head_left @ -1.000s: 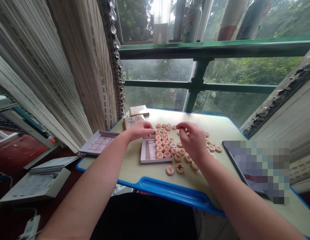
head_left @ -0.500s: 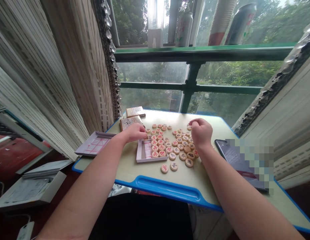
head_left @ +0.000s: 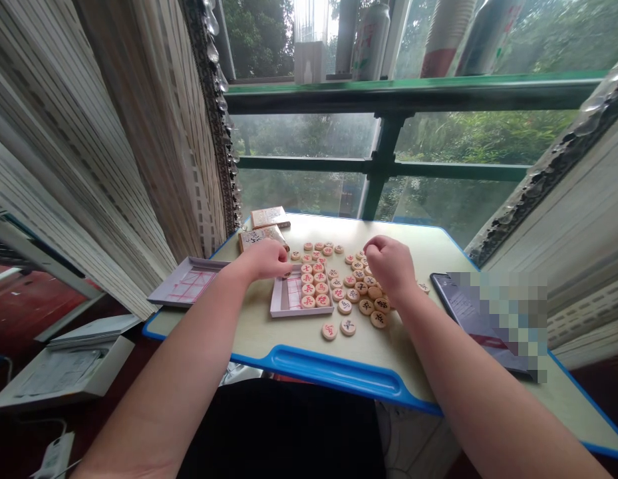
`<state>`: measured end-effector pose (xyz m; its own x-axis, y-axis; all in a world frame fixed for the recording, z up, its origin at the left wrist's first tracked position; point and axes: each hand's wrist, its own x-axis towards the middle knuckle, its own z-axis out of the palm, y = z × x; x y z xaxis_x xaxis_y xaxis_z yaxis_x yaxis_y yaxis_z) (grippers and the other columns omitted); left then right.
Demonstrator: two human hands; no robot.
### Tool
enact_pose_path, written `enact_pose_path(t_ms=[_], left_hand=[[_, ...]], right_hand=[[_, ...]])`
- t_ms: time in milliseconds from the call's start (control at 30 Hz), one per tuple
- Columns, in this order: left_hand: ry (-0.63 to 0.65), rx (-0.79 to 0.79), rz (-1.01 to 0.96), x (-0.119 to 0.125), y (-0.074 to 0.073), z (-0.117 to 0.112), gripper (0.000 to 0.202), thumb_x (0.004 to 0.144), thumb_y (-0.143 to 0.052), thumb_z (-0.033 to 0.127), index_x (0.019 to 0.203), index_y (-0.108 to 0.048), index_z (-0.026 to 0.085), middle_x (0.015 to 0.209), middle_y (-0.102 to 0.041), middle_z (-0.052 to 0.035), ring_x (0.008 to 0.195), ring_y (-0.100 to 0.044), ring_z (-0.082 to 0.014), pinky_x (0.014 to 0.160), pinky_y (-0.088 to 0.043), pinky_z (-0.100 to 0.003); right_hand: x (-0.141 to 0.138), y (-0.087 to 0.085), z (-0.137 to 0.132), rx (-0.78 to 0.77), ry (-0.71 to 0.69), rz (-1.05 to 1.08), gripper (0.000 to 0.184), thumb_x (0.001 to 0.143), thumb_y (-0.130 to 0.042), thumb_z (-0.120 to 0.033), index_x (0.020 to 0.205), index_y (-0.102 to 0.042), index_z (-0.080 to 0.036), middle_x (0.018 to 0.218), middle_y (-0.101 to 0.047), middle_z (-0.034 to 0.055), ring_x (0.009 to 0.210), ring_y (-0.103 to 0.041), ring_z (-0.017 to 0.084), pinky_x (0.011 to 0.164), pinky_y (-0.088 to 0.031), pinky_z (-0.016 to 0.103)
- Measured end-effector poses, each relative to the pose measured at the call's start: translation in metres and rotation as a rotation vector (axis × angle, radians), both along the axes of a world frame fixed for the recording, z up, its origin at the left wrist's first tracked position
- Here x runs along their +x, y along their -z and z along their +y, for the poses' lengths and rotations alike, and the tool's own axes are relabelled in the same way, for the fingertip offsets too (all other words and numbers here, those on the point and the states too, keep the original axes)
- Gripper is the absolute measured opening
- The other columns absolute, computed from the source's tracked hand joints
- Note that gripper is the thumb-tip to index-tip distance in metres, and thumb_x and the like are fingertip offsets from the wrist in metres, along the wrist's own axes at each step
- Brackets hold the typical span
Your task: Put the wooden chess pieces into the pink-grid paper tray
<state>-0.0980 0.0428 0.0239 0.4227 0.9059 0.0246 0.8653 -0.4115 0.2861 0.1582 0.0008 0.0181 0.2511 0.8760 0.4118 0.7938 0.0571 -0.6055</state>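
Observation:
My left hand (head_left: 269,259) is closed at the left rim of an open shallow box (head_left: 276,310), its fingertips pinching a xiangqi piece (head_left: 287,274) that is mostly hidden. Inside the box, red-marked pieces (head_left: 307,290) stand in two columns on its right side; the left side shows a red grid sheet (head_left: 293,293). My right hand (head_left: 390,265) is curled closed above the far edge of the loose round wooden pieces (head_left: 367,307). Its fingertips face away, so what they hold, if anything, is hidden.
At the left lies the box lid (head_left: 171,286) with a grid inside. Two small decorated boxes (head_left: 269,216) sit at the table's back left. A dark tablet (head_left: 458,326) lies right of my right forearm. Nearest me runs the blue tray edge (head_left: 333,376).
My right hand has shifted left across the loose pieces, uncovering one piece right of its wrist. My left hand stays at the box's left rim with its piece. The view has tilted slightly.

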Motion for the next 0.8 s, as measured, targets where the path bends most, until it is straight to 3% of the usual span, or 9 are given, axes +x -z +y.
enact_pose_path(t_ms=[367,533,633,800], left_hand=[[-0.001,0.173,-0.015,0.001,-0.004,-0.004,0.019,0.067,-0.051,0.027,0.056,-0.061,0.016,0.055,-0.054,-0.0016,0.057,-0.044,-0.0131,0.054,-0.026,-0.026],[0.037,-0.028,-0.035,0.002,-0.007,-0.009,0.019,0.064,-0.058,0.033,0.067,-0.067,0.017,0.06,-0.057,-0.0006,0.059,-0.048,-0.0136,0.053,-0.03,-0.025],[0.069,-0.161,-0.001,0.002,-0.008,-0.011,0.033,0.059,-0.066,0.046,0.077,-0.07,0.019,0.069,-0.061,-0.0008,0.064,-0.051,-0.0151,0.053,-0.032,-0.025],[0.09,-0.248,-0.001,0.0,-0.007,-0.009,0.042,0.06,-0.064,0.056,0.08,-0.07,0.019,0.073,-0.062,-0.0015,0.064,-0.051,-0.0151,0.055,-0.033,-0.025]], right_hand=[[-0.003,0.003,0.002,-0.011,-0.012,-0.085,0.026,0.071,-0.041,-0.018,0.06,-0.065,-0.02,0.066,-0.067,0.0055,0.065,-0.058,0.018,0.057,-0.037,0.027],[-0.004,0.003,0.002,-0.017,-0.013,-0.095,0.026,0.072,-0.041,-0.018,0.06,-0.065,-0.02,0.066,-0.067,0.0053,0.064,-0.057,0.018,0.056,-0.036,0.027],[-0.004,0.003,0.002,-0.021,-0.012,-0.1,0.027,0.072,-0.041,-0.019,0.062,-0.066,-0.019,0.066,-0.067,0.0053,0.063,-0.056,0.018,0.056,-0.035,0.026],[-0.006,0.002,0.0,-0.052,-0.035,-0.148,0.029,0.074,-0.04,-0.019,0.066,-0.068,-0.018,0.068,-0.068,0.0057,0.064,-0.056,0.017,0.055,-0.034,0.025]])
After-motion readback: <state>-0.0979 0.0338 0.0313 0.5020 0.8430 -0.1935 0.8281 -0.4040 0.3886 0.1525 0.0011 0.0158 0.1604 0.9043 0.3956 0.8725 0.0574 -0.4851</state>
